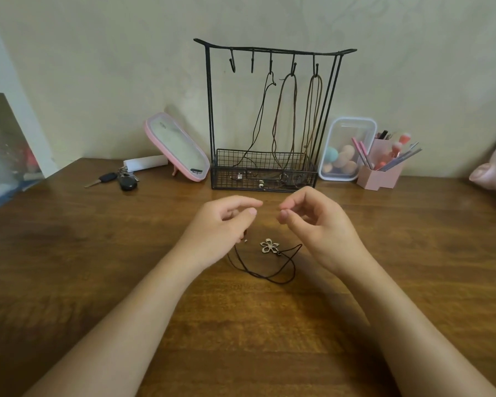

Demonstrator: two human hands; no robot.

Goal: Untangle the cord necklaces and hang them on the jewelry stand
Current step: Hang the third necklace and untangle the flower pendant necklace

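Necklaces (281, 110): three hung, one left to go

From where I stand, the table (97, 267) carries everything, with the stand (209, 110) at its far edge against the wall. Three of its five hooks, the ones toward the right, each bear a cord loop that drops into the wire basket (226, 167) at the foot. Whether the pendants are free of each other down there I cannot tell. The two left hooks (232, 64) are bare, so there is room for what remains.

Both hands hover above the wood, just in front of the basket. The left hand (221, 227) and the right hand (318, 224) face each other, near but apart. Each has its thumb brought to its forefinger as if pinching something fine. The cord runs up behind each palm, but whether either pinch has it I cannot make out.

The last necklace (269, 277) lies on the table below and between the hands. It is a dark cord in a loose loop that crosses itself, with no tight knot showing. Its flower pendant (269, 245) rests flat near the middle, and a small clasp (245, 240) shows just under the left hand.

My guess is that most of the job is done. This cord needs straightening and a hook.
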